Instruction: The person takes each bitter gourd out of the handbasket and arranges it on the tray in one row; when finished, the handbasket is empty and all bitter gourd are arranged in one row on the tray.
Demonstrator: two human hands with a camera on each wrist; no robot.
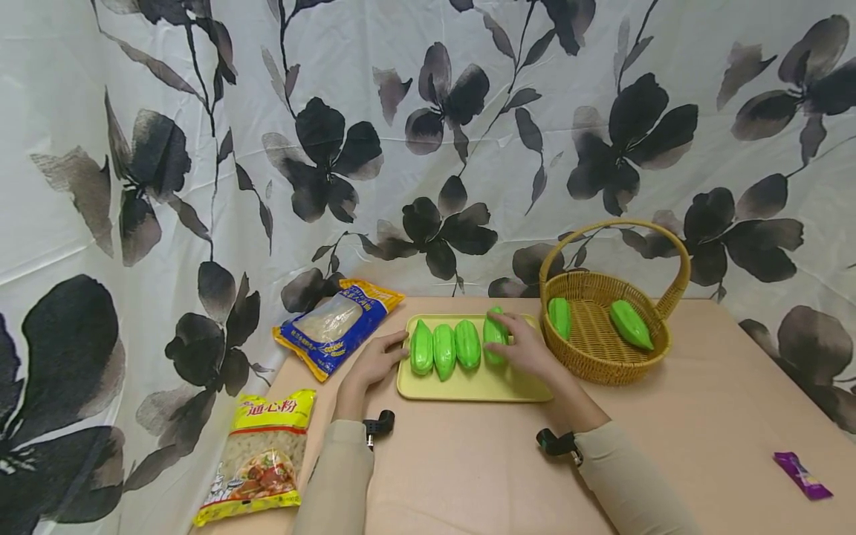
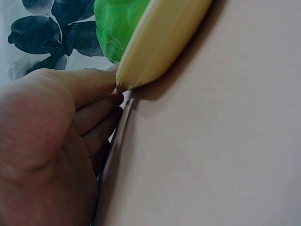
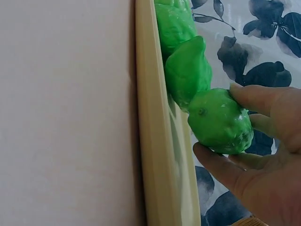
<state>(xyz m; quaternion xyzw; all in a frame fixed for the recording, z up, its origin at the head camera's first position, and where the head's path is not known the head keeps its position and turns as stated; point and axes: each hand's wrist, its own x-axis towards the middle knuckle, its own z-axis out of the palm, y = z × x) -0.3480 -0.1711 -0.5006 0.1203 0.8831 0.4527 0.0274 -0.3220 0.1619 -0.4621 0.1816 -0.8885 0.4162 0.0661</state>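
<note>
Tray (image 1: pixel 441 388) is pinched by the left hand (image 1: pixel 377 361); the right hand (image 1: pixel 530 349) grips a green vegetable (image 3: pixel 218 121).

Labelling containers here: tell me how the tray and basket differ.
The tray is smooth and pale yellow; the basket is woven and brownish. The tray is shallow and rectangular, while the basket is deeper and rounded, with an arched handle. The left hand grips the tray but not the basket. Both rest on the table and hold green pieces.

Green vegetables (image 1: pixel 444 351), pale yellow tray (image 1: pixel 468 386), tan basket (image 1: pixel 611 374), black-flowered white backdrop (image 1: pixel 374 44)
</note>
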